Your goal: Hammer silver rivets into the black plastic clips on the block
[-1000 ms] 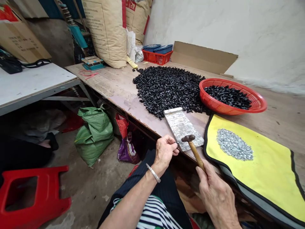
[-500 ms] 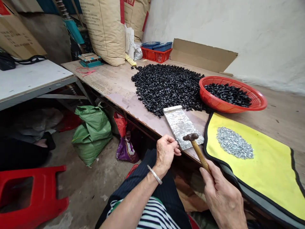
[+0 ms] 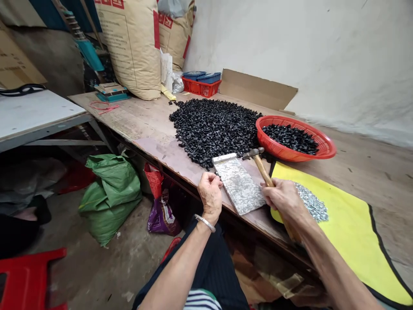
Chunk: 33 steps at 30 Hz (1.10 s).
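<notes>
In my right hand (image 3: 284,200) is a hammer (image 3: 263,168) with a wooden handle, its metal head raised above the far right side of a worn metal plate (image 3: 242,185). The plate lies at the table's front edge and has a raised bar along its far end. My left hand (image 3: 210,193) is closed in a pinch at the plate's left edge. A small black piece (image 3: 217,173) shows at its fingertips, partly hidden by the fingers. Behind the plate spreads a large pile of small black pieces (image 3: 216,129).
A red basket (image 3: 325,148) of black pieces stands right of the pile. Small silvery metal bits (image 3: 312,204) lie on a yellow cloth (image 3: 348,224). Paper sacks (image 3: 129,47) and a red crate (image 3: 209,89) are at the back. A green sack (image 3: 111,193) sits on the floor.
My right hand has lifted the hammer away from the plate's near end, toward the far side. My left hand has moved along the plate's left edge toward its far end. The view has shifted slightly.
</notes>
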### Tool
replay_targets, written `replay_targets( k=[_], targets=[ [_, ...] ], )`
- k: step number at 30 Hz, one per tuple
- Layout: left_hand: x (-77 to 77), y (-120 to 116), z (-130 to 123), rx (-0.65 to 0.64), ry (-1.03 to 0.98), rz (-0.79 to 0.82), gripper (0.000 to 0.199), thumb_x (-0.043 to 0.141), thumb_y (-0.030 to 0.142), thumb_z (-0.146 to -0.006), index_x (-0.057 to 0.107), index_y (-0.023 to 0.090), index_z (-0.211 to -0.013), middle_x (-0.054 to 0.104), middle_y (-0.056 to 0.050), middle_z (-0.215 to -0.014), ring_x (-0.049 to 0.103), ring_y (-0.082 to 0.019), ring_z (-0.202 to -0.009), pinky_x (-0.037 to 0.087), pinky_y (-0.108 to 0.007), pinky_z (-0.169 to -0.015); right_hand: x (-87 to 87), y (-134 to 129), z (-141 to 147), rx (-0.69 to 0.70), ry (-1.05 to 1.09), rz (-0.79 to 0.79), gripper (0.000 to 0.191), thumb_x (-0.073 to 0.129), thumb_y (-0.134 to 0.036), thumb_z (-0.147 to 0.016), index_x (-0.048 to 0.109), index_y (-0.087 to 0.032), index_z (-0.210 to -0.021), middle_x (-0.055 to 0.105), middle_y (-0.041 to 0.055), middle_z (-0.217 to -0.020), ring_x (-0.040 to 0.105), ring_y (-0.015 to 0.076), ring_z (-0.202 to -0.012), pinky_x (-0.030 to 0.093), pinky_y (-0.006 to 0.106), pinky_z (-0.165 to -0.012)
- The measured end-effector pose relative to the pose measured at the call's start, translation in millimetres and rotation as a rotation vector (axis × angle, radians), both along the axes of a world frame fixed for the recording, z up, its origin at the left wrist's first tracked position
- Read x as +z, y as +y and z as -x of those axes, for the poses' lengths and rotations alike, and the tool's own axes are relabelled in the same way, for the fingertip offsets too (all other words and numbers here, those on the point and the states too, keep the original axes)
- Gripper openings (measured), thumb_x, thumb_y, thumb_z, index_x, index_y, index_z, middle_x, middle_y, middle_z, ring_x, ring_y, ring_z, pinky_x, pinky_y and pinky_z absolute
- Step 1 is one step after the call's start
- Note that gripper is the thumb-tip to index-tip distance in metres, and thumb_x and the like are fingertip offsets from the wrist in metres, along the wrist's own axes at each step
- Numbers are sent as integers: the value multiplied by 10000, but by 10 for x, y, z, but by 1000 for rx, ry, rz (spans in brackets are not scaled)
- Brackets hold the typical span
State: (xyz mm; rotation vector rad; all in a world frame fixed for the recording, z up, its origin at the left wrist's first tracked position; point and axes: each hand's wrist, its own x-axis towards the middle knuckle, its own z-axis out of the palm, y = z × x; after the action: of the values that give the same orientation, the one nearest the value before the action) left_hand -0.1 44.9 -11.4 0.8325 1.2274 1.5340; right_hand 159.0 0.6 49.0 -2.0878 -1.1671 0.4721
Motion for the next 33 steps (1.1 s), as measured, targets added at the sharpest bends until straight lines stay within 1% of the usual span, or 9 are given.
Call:
replay_targets(
  k=[2, 4, 9, 14, 19, 22, 26, 29, 33],
  targets=[
    [-27, 77, -9, 33, 47, -18, 77, 544, 179, -699, 502, 187, -635, 510, 43, -592, 555, -114, -582, 443, -236, -604, -82, 88, 33, 47, 61, 86, 74, 507, -165, -530, 573, -160, -562, 441, -36, -324, 389, 97, -297, 274, 222, -342],
    [-41, 91, -17, 46, 55, -20, 72, 538, 183, -712, 504, 193, -650, 509, 39, -620, 549, -121, -625, 427, -236, -627, -152, 88, 70, 76, 87, 150, 53, 498, -169, -531, 546, -170, -553, 449, -36, -314, 393, 102, -279, 282, 222, -335],
    [-1, -44, -107, 77, 104, -17, 72, 523, 171, -737, 505, 198, -672, 510, 35, -645, 486, -119, -638, 375, -224, -631, -203, -52, 199, 31, 105, 182, 23, 498, -212, -556, 498, -194, -569, 473, -42, -324, 438, 119, -297, 326, 225, -350],
    [-1, -117, -223, -5, 72, -12, 62, 499, 159, -748, 492, 200, -702, 503, 35, -660, 478, -118, -653, 367, -220, -631, -207, -183, 338, -29, 145, 177, 36, 506, -221, -570, 475, -205, -573, 469, -44, -319, 450, 127, -304, 353, 235, -362],
    [-41, -103, -183, -91, 4, 5, 47, 514, 201, -743, 497, 197, -699, 529, 33, -649, 518, -125, -659, 383, -231, -649, -243, -364, 412, -75, 200, 154, 59, 520, -254, -605, 500, -204, -629, 468, -58, -330, 447, 122, -320, 363, 229, -365],
    [-20, -140, -164, -164, -24, 0, 65, 510, 206, -744, 498, 193, -682, 534, 32, -635, 536, -125, -656, 394, -234, -658, -261, -528, 446, -106, 248, 136, 104, 547, -290, -629, 523, -199, -673, 473, -62, -341, 444, 112, -332, 363, 217, -373],
    [11, -173, -233, -279, -51, -27, 83, 509, 183, -735, 485, 187, -656, 500, 39, -618, 541, -114, -645, 399, -222, -651, -267, -707, 464, -172, 321, 82, 186, 580, -357, -653, 536, -194, -732, 478, -64, -362, 441, 107, -351, 365, 211, -381],
    [13, -104, -325, -358, -80, -43, 91, 519, 178, -719, 475, 181, -639, 477, 41, -608, 542, -107, -616, 406, -218, -626, -250, -728, 444, -195, 356, 39, 197, 592, -356, -656, 532, -192, -747, 476, -68, -370, 435, 103, -356, 364, 207, -383],
    [-10, 84, -437, -445, -80, -33, 93, 536, 181, -693, 476, 174, -622, 477, 43, -579, 546, -104, -568, 397, -217, -582, -237, -646, 382, -207, 356, -6, 187, 593, -351, -665, 521, -194, -738, 482, -64, -372, 441, 108, -357, 367, 216, -386]
  ],
)
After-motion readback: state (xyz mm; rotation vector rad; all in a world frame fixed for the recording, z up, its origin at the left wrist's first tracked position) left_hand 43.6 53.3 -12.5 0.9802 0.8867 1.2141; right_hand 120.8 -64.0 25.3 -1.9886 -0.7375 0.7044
